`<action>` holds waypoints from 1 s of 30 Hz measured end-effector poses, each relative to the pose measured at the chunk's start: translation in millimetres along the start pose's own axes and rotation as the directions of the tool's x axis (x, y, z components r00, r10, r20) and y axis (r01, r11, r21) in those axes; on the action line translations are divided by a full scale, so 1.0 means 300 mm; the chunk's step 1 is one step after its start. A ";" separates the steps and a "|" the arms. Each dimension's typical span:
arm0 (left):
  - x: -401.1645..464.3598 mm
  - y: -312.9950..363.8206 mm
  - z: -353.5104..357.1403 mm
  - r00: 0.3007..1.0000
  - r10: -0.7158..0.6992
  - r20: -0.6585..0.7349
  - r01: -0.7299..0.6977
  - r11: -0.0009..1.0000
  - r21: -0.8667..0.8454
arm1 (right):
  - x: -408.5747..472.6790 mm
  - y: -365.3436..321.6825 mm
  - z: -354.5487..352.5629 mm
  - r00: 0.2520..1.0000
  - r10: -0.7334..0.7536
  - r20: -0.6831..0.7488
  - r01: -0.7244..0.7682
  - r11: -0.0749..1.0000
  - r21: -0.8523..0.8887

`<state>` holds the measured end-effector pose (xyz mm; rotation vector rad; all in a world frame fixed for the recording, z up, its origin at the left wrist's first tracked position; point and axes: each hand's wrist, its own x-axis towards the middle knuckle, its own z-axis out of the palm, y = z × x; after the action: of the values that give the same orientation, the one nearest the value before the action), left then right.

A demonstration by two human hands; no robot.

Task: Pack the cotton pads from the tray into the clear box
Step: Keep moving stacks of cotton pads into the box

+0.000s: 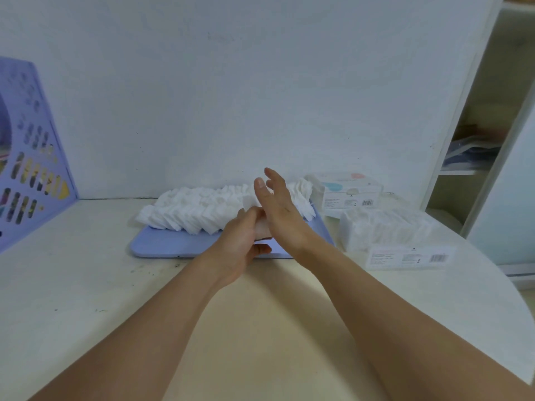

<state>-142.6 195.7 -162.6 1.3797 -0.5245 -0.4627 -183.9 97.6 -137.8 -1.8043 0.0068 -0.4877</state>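
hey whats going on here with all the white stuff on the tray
A person is packing cotton pads from a blue tray on the table. The left hand grips a small stack of pads above the tray's near right part, and the right hand is held flat against that stack with straight fingers, seemingly squaring it up. A long heap of pads is on the tray. To the right, a clear box already holds pads, with another box behind it.

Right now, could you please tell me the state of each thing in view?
Left hand: grip closed on a small stack of cotton pads.
Right hand: open, fingers straight.
Tray: holds rows of loose pads.
Clear box: lid off, partly filled.
Second box: closed.
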 end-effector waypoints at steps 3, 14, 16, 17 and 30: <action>0.008 0.003 0.006 0.995 0.050 -0.087 -0.048 0.999 0.017 | 0.014 0.000 -0.049 0.994 0.069 0.085 -0.077 0.993 0.089; 0.007 -0.028 0.049 0.926 0.348 -0.146 -0.321 0.929 0.183 | 0.015 -0.036 -0.297 0.945 0.152 0.288 -0.146 0.988 -0.044; 0.000 -0.049 0.070 0.895 0.417 -0.162 -0.363 0.889 0.279 | 0.011 -0.037 -0.310 0.943 0.201 0.267 -0.183 0.979 -0.090; -0.006 -0.055 0.079 0.881 0.447 -0.154 -0.382 0.865 0.325 | 0.004 -0.037 -0.317 0.943 0.214 0.255 -0.190 0.975 -0.116; 0.005 -0.101 0.366 0.755 0.455 0.472 -0.614 0.241 0.752 | -0.150 -0.038 -0.881 0.815 0.372 -0.444 -0.491 0.851 -0.188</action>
<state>-207.4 103.6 -180.3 2.0199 -1.4936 0.4084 -314.8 -131.0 -87.3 -1.8848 0.8022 -0.5237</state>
